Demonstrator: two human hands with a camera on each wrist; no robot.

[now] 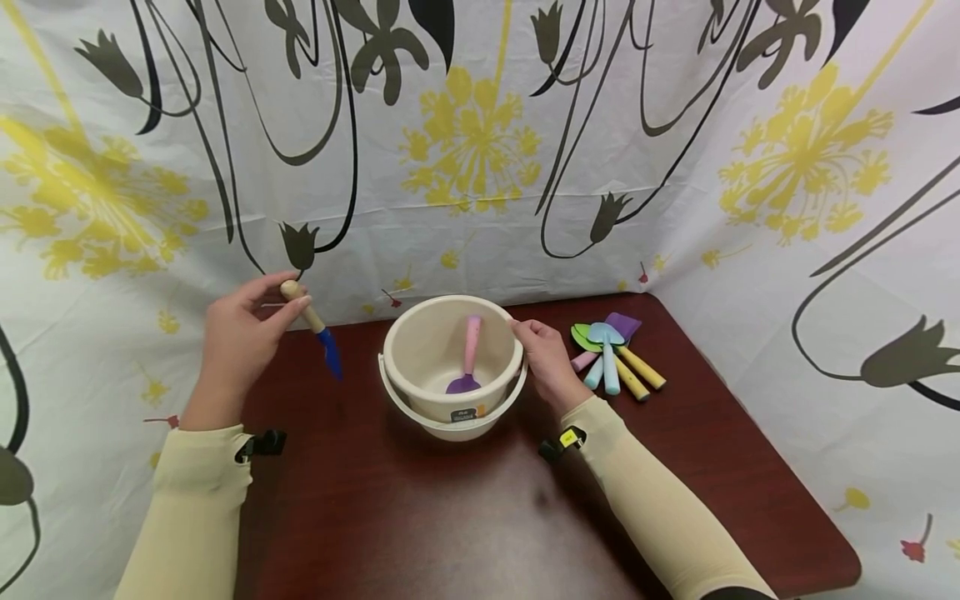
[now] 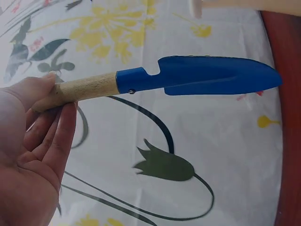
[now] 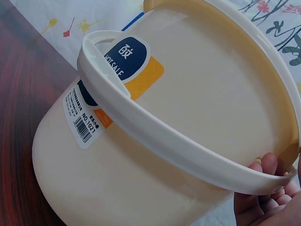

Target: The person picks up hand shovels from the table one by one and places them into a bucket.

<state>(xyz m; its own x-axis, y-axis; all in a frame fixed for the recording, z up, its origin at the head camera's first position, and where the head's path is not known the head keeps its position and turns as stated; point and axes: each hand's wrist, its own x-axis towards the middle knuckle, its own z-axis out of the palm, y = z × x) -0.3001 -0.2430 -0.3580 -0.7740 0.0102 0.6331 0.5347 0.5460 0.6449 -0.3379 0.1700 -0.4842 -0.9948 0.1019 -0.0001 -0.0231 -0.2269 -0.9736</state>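
Note:
My left hand (image 1: 242,333) pinches a small garden trowel (image 2: 207,75) by the end of its wooden handle, left of the bucket. Its blue blade (image 1: 332,353) points down and to the right above the table. A cream bucket (image 1: 422,354) with a white bail handle (image 3: 174,150) stands near the back of the table. Inside leans a purple trowel with a pink handle (image 1: 472,343). My right hand (image 1: 551,362) grips the bucket's right rim, thumb on top. In the right wrist view, its fingertips (image 3: 269,162) show beside the bail handle.
On the right, several small tools lie in a pile, among them a light blue trowel (image 1: 606,333), a green blade (image 1: 583,337) and a purple blade (image 1: 624,323). A flower-patterned cloth (image 1: 480,242) hangs behind the dark red table (image 1: 465,517) and along both sides.

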